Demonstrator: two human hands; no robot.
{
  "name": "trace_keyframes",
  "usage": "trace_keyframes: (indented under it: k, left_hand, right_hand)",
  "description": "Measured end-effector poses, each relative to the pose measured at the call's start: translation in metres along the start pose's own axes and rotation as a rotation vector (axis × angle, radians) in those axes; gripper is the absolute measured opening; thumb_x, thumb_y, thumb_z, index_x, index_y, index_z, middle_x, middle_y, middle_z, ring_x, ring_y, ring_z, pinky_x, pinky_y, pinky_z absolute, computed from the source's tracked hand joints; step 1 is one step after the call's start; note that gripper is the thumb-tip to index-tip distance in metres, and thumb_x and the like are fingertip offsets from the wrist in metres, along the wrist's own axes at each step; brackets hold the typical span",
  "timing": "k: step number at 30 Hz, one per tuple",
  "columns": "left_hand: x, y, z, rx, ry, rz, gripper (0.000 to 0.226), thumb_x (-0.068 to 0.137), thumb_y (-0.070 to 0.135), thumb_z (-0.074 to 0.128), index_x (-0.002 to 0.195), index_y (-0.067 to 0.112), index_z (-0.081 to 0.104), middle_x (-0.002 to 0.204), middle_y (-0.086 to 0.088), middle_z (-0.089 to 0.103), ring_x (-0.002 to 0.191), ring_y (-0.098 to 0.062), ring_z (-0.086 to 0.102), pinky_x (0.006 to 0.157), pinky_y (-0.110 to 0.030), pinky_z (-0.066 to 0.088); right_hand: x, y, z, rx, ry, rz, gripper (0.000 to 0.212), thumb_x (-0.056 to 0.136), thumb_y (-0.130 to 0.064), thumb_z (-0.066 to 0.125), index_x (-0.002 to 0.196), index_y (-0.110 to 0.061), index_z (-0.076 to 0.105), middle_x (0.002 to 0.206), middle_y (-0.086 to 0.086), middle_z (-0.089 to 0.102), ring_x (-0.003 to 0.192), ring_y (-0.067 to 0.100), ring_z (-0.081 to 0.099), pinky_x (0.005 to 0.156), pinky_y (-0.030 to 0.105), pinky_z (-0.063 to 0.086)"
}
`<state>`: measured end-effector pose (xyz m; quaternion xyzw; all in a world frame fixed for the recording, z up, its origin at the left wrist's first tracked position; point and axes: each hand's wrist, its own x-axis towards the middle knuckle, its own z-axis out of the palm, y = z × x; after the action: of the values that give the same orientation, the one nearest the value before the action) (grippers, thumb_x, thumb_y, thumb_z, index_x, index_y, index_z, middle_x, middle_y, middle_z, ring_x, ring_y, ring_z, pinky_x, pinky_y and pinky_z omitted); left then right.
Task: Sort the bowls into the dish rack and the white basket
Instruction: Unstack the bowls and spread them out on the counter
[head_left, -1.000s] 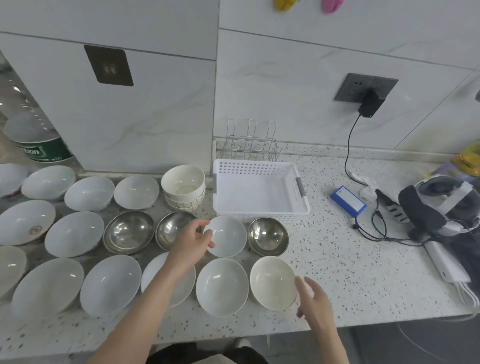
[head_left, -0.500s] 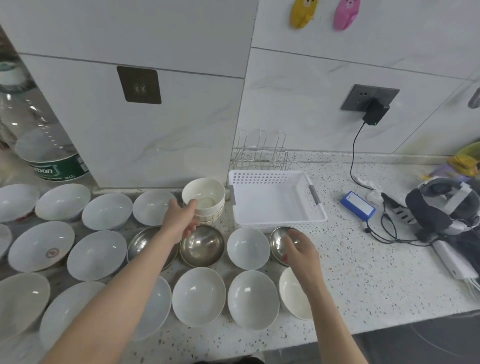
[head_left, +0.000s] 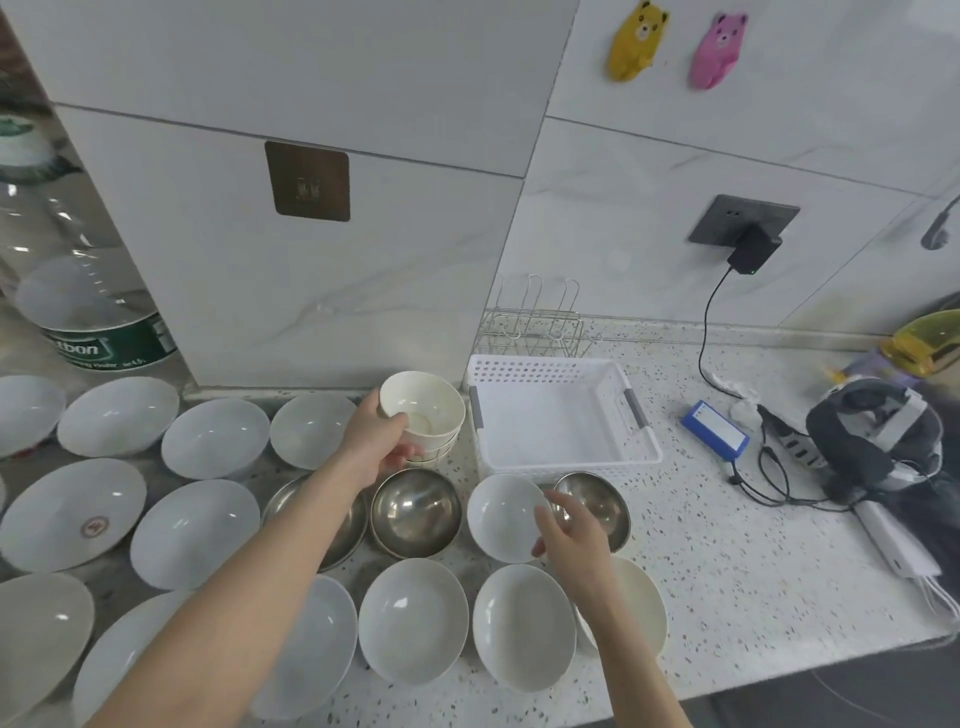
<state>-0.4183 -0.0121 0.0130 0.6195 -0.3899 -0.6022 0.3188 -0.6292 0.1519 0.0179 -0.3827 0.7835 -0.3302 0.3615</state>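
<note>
Several white and steel bowls cover the left and middle of the speckled counter. My left hand (head_left: 375, 439) grips the top cream bowl (head_left: 423, 410) of a small stack beside the white basket (head_left: 558, 460), lifting it slightly off the stack. My right hand (head_left: 569, 532) pinches the near rim of a steel bowl (head_left: 597, 499) in front of the basket, next to a white bowl (head_left: 504, 517). The wire dish rack (head_left: 537, 325) stands empty behind the basket, against the wall. The basket holds nothing.
A large water bottle (head_left: 78, 291) stands at the far left. Right of the basket lie a blue box (head_left: 716, 430), cables, a headset (head_left: 878, 436) and a white adapter. A charger (head_left: 753, 249) hangs from the wall socket. The counter's front edge runs close below the bowls.
My left hand went from a white bowl to the cream stack and now holds its top bowl. My right hand moved up from the counter's front edge onto the steel bowl's rim.
</note>
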Motion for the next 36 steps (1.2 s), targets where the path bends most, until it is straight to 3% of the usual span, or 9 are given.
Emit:
trace_keyframes:
  k: [3,8,12,17,25,28,31,34,36]
  left_hand:
    - [-0.004,0.001,-0.01,-0.031,-0.036,0.004,0.053,0.089,-0.002,0.043,0.131,0.03,0.046,0.087,-0.022,0.072,0.044,-0.017,0.064,0.034,-0.019,0.039]
    - [-0.025,0.004,-0.04,-0.179,-0.156,0.048,0.045,0.09,-0.005,0.043,0.117,0.03,0.052,0.068,-0.021,0.071,0.039,-0.012,0.059,0.035,-0.018,0.035]
    - [-0.037,0.007,-0.065,-0.241,-0.12,0.071,0.043,0.091,-0.002,0.044,0.111,0.035,0.053,0.066,-0.02,0.072,0.041,-0.011,0.053,0.037,-0.019,0.036]
    - [-0.049,0.005,-0.085,-0.293,-0.064,0.065,0.046,0.093,-0.005,0.043,0.111,0.036,0.053,0.073,-0.021,0.071,0.041,-0.01,0.058,0.036,-0.019,0.037]
    - [-0.063,-0.004,-0.087,-0.284,-0.087,0.09,0.049,0.095,-0.002,0.045,0.126,0.036,0.048,0.073,-0.019,0.073,0.046,-0.011,0.061,0.038,-0.02,0.037]
    - [-0.068,-0.006,-0.081,-0.298,-0.097,0.08,0.052,0.095,0.0,0.046,0.121,0.044,0.049,0.07,-0.018,0.073,0.044,-0.01,0.058,0.038,-0.019,0.038]
    - [-0.072,-0.008,-0.079,-0.295,-0.092,0.062,0.051,0.095,0.001,0.047,0.114,0.049,0.051,0.071,-0.02,0.073,0.043,-0.01,0.053,0.039,-0.02,0.038]
    - [-0.075,-0.01,-0.077,-0.312,-0.075,0.056,0.05,0.095,0.001,0.047,0.113,0.047,0.052,0.07,-0.02,0.073,0.041,-0.01,0.05,0.038,-0.02,0.037]
    - [-0.077,-0.012,-0.076,-0.332,-0.06,0.063,0.05,0.095,0.0,0.046,0.115,0.046,0.052,0.069,-0.019,0.073,0.041,-0.01,0.051,0.038,-0.02,0.037]
  right_hand:
    - [0.004,-0.008,0.008,0.0,-0.019,-0.012,0.03,0.092,-0.034,0.055,0.122,-0.031,0.058,0.06,-0.005,0.07,0.057,-0.003,0.061,0.062,0.024,0.046]
    - [0.02,-0.039,0.026,-0.075,-0.117,-0.053,0.031,0.094,-0.026,0.051,0.123,-0.024,0.06,0.059,-0.012,0.07,0.051,-0.007,0.056,0.061,0.022,0.043]
    - [0.039,-0.071,0.051,-0.104,-0.22,-0.028,0.031,0.094,-0.031,0.048,0.124,-0.027,0.055,0.073,-0.006,0.073,0.066,0.002,0.058,0.065,0.022,0.045]
    - [0.058,-0.098,0.084,-0.17,-0.289,0.042,0.032,0.092,-0.026,0.043,0.114,-0.005,0.054,0.078,0.004,0.068,0.071,0.012,0.067,0.061,0.025,0.046]
    - [0.07,-0.102,0.122,-0.008,-0.161,0.193,0.021,0.088,-0.016,0.047,0.103,-0.004,0.055,0.059,0.006,0.064,0.06,0.024,0.065,0.06,0.031,0.045]
    - [0.069,-0.1,0.126,0.052,-0.117,0.213,0.021,0.086,-0.008,0.045,0.102,-0.006,0.057,0.065,0.008,0.065,0.046,0.016,0.057,0.045,0.022,0.039]
    - [0.068,-0.098,0.127,0.113,-0.076,0.184,0.027,0.085,-0.004,0.043,0.107,-0.017,0.051,0.079,0.005,0.066,0.053,0.015,0.064,0.039,0.018,0.04]
    - [0.069,-0.095,0.126,0.145,-0.053,0.163,0.027,0.087,-0.006,0.042,0.11,-0.018,0.051,0.09,0.01,0.068,0.062,0.02,0.066,0.047,0.022,0.048]
    - [0.071,-0.093,0.124,0.154,-0.052,0.153,0.026,0.087,-0.007,0.041,0.109,-0.016,0.053,0.081,0.008,0.067,0.061,0.022,0.066,0.06,0.031,0.054]
